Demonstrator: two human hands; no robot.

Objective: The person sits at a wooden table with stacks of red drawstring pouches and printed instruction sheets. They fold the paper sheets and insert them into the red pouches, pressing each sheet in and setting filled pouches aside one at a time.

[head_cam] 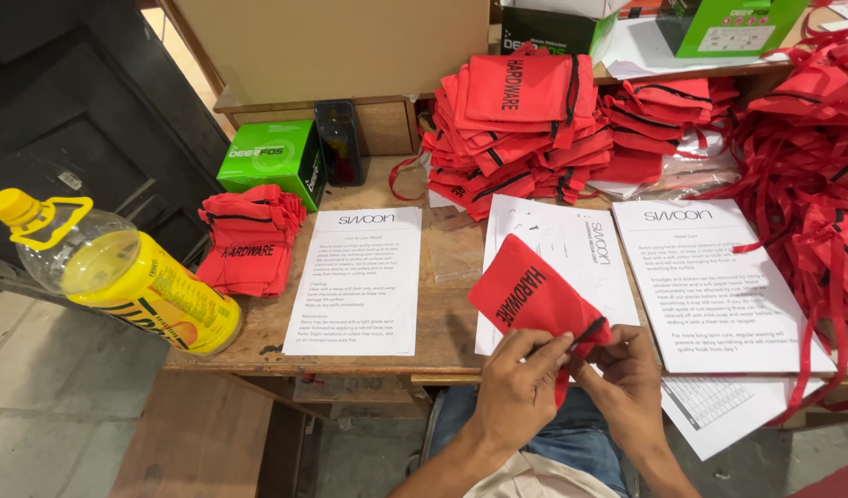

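At the near edge of the counter point(350, 355), both hands hold one red pouch point(525, 290). The left hand point(521, 387) and right hand point(627, 369) have their fingers pinched closed on its drawstring end; its long axis runs up and leftward, away from them.

Your pouch point(525, 290) is red with black lettering; the bottle point(119, 272) beside you yellow; the box point(272, 157) green.
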